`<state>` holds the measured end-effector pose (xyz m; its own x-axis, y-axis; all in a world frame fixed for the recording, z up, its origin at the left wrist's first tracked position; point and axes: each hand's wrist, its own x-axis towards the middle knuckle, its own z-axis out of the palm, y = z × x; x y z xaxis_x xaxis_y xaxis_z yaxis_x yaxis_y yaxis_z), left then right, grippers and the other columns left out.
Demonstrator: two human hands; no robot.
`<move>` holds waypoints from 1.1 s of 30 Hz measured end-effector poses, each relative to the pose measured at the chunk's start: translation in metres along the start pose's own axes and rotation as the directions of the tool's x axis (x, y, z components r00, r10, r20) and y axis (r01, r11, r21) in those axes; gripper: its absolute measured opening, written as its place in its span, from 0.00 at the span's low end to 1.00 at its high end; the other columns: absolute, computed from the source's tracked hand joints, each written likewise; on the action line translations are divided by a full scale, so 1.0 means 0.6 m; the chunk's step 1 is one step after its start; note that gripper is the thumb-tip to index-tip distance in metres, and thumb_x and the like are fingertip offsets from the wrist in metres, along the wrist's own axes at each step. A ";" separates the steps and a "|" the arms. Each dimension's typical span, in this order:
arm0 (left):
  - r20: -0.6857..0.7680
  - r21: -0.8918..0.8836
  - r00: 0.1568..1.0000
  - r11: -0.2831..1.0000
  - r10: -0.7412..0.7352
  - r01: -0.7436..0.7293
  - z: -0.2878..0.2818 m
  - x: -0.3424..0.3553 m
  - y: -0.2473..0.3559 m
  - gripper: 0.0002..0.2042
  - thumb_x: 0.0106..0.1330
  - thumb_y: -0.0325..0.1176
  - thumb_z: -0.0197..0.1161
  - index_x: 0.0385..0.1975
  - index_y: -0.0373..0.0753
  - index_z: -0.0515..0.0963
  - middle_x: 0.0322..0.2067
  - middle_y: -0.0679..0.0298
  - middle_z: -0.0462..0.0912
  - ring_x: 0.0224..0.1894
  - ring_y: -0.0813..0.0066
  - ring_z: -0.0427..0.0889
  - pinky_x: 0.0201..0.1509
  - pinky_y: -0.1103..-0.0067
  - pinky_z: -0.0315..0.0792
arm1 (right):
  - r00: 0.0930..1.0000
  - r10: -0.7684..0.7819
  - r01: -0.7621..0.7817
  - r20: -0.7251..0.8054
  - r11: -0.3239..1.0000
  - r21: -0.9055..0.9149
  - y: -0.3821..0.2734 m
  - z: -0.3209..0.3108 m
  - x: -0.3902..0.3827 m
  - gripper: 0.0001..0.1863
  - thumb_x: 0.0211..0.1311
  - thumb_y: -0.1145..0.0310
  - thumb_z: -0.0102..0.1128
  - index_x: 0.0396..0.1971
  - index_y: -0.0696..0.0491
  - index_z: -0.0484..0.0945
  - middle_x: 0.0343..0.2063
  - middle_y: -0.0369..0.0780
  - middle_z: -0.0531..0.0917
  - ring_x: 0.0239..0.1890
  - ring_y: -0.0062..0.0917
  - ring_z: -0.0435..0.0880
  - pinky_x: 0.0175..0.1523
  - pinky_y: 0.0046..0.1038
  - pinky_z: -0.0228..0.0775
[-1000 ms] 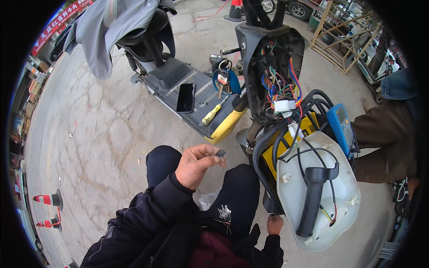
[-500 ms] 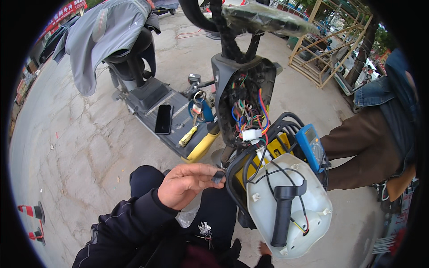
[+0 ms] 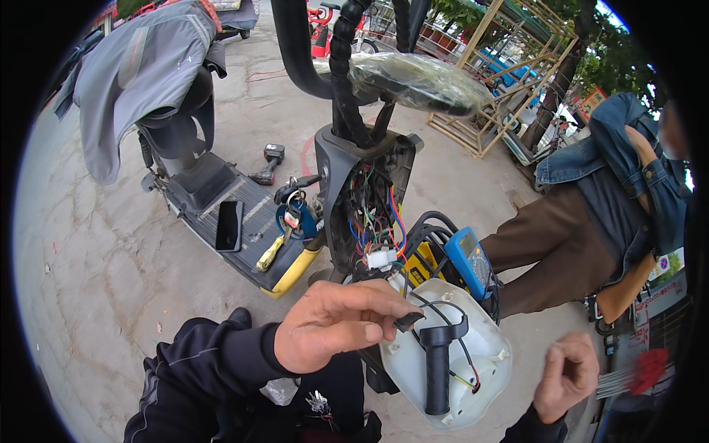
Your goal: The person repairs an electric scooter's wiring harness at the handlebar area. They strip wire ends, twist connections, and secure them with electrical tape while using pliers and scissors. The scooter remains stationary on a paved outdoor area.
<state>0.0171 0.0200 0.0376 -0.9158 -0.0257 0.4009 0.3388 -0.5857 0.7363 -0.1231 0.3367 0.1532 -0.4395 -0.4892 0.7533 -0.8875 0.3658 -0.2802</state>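
Left hand (image 3: 332,325) pinching small black connector (image 3: 408,320) above white cover (image 3: 473,362); right hand (image 3: 565,375) loosely curled, empty. Risks: connector slipping from fingertips, thin wires (image 3: 443,310) snagging on black grip (image 3: 439,362).

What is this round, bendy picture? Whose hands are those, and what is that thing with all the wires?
A camera on a person's head looks down, and its wide lens bends the edges. The hands are that person's. The left hand pinches a small black part beside a white cover with a black grip. The right hand is curled and seems empty. The wires are inside an opened scooter. On its footboard lie a phone and a yellow screwdriver. A blue meter sits nearby, and another person stands to the right.
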 end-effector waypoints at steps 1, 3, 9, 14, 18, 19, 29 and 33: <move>-0.010 0.015 1.000 1.000 0.007 -0.007 0.000 -0.001 0.001 0.22 0.72 0.28 0.61 0.64 0.24 0.80 0.52 0.54 0.81 0.54 0.69 0.78 0.61 0.73 0.72 | 0.989 -0.127 0.127 0.079 0.992 0.005 -0.022 0.022 0.025 0.13 0.55 0.72 0.80 0.29 0.56 0.80 0.23 0.36 0.78 0.22 0.24 0.75 0.28 0.27 0.63; -0.016 0.035 1.000 0.999 0.012 -0.012 0.000 -0.002 0.002 0.26 0.72 0.30 0.61 0.69 0.25 0.77 0.51 0.56 0.79 0.52 0.70 0.78 0.61 0.74 0.71 | 0.917 -0.333 0.332 0.220 0.942 0.045 -0.056 0.065 0.067 0.16 0.47 0.71 0.86 0.32 0.56 0.83 0.26 0.38 0.82 0.21 0.28 0.79 0.27 0.29 0.68; -0.086 -0.166 0.996 0.986 -0.033 0.018 0.015 -0.009 -0.008 0.38 0.71 0.39 0.63 0.77 0.22 0.63 0.64 0.49 0.74 0.61 0.62 0.75 0.65 0.68 0.68 | 0.775 -0.587 0.579 0.232 0.808 0.110 -0.103 0.185 0.123 0.25 0.42 0.68 0.89 0.42 0.54 0.85 0.30 0.35 0.83 0.23 0.23 0.80 0.28 0.25 0.70; -0.151 -0.233 0.988 0.972 -0.012 -0.024 0.020 -0.005 -0.013 0.45 0.69 0.44 0.63 0.78 0.19 0.57 0.74 0.44 0.67 0.68 0.59 0.72 0.71 0.67 0.64 | 0.705 -0.668 0.686 0.238 0.727 0.009 -0.095 0.206 0.130 0.22 0.47 0.70 0.85 0.43 0.54 0.86 0.34 0.36 0.83 0.25 0.22 0.80 0.31 0.24 0.69; -0.133 -0.248 0.991 0.969 -0.024 -0.010 0.015 -0.004 -0.015 0.45 0.69 0.45 0.63 0.78 0.19 0.57 0.74 0.44 0.68 0.71 0.59 0.70 0.73 0.67 0.62 | 0.638 -0.710 0.744 0.297 0.669 0.002 -0.088 0.210 0.131 0.20 0.47 0.71 0.77 0.43 0.56 0.88 0.38 0.38 0.83 0.27 0.23 0.81 0.35 0.26 0.71; -0.127 -0.244 0.991 0.970 -0.037 0.005 0.013 -0.005 -0.016 0.45 0.69 0.45 0.63 0.79 0.19 0.57 0.74 0.44 0.68 0.71 0.59 0.70 0.73 0.67 0.62 | 0.622 -0.722 0.757 0.303 0.654 0.004 -0.088 0.212 0.131 0.20 0.46 0.71 0.75 0.43 0.56 0.88 0.38 0.38 0.84 0.28 0.23 0.82 0.36 0.26 0.72; -0.053 -0.129 0.998 0.991 -0.036 0.029 -0.005 -0.019 -0.030 0.41 0.76 0.42 0.59 0.82 0.26 0.53 0.70 0.48 0.72 0.70 0.62 0.70 0.76 0.66 0.61 | 0.628 -0.704 0.730 0.332 0.681 0.062 -0.085 0.213 0.124 0.18 0.43 0.74 0.72 0.39 0.58 0.87 0.37 0.39 0.84 0.28 0.24 0.82 0.35 0.26 0.72; -0.076 -0.134 0.997 0.991 -0.014 0.004 -0.003 -0.026 -0.031 0.40 0.76 0.41 0.59 0.82 0.26 0.53 0.71 0.48 0.71 0.70 0.62 0.71 0.76 0.66 0.62 | 0.674 -0.682 0.683 0.284 0.722 0.112 -0.091 0.222 0.126 0.15 0.43 0.76 0.77 0.35 0.57 0.84 0.34 0.38 0.84 0.26 0.24 0.81 0.32 0.26 0.71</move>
<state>0.0250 0.0299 0.0170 -0.9342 -0.0789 0.3479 0.3033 -0.6893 0.6580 -0.1264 0.1746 0.1461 0.2694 -0.8043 0.5296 -0.9564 -0.1590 0.2451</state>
